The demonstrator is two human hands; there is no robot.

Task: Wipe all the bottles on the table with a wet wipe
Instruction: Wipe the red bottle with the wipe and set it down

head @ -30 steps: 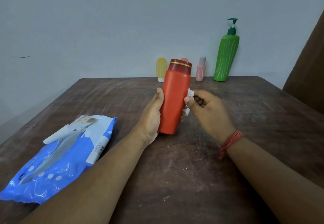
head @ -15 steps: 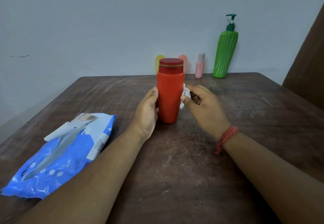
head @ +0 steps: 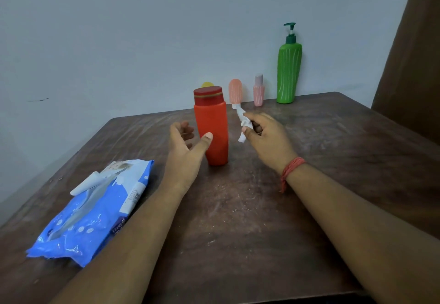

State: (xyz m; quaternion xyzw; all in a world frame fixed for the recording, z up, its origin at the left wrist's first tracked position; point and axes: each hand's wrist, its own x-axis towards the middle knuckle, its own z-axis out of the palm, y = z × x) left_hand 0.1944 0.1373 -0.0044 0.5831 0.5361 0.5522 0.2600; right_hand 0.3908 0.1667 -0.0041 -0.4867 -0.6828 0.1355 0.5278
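the red bottle stands upright on the table. my left hand is spread loose just left of it, seemingly not touching. my right hand, right of the bottle, pinches a crumpled wet wipe.

Red bottle with dark red cap upright mid-table, crumpled white wet wipe pinched just right of it, yellow bottle mostly hidden behind, peach bottle, small pink bottle, tall green pump bottle lined along the wall.
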